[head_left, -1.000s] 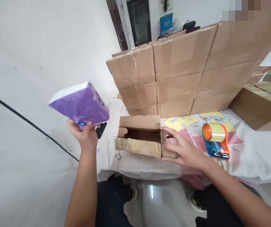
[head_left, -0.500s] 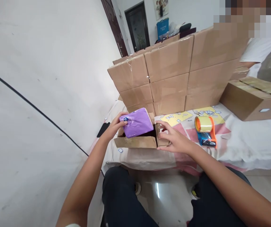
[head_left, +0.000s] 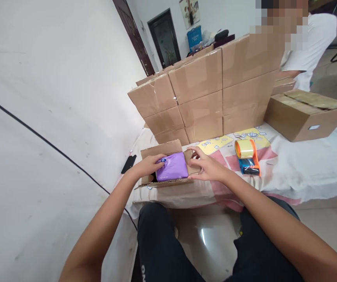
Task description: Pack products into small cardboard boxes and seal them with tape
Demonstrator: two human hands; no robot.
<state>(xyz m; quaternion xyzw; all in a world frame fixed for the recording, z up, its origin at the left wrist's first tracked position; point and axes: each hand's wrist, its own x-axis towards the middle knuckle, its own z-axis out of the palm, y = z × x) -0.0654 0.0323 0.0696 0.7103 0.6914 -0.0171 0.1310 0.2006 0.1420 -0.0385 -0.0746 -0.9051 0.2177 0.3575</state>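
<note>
A purple plastic-wrapped package point(head_left: 174, 167) lies in the mouth of a small cardboard box point(head_left: 164, 149), whose flaps stand open. My left hand point(head_left: 148, 166) grips the package's left end, thumb on top by a dark blue mark; its other fingertips are partly hidden. On the right, my right hand point(head_left: 209, 166) curls around the box's end flap, thumb toward me and fingers on the far side, steadying it. How deep the package sits cannot be fully seen.
An orange and blue tape dispenser point(head_left: 247, 157) lies to the right on the patterned cloth point(head_left: 292, 164). Stacked taped cartons point(head_left: 200, 94) form a wall behind. A larger carton point(head_left: 306, 115) stands at right, near a person in white point(head_left: 312, 43). A black flat object point(head_left: 129, 164) lies left.
My left hand has lowered the purple package from a tilt above the box down into its opening, where it lies flatter. My right hand stays at the box's right end. The view has shifted slightly.
</note>
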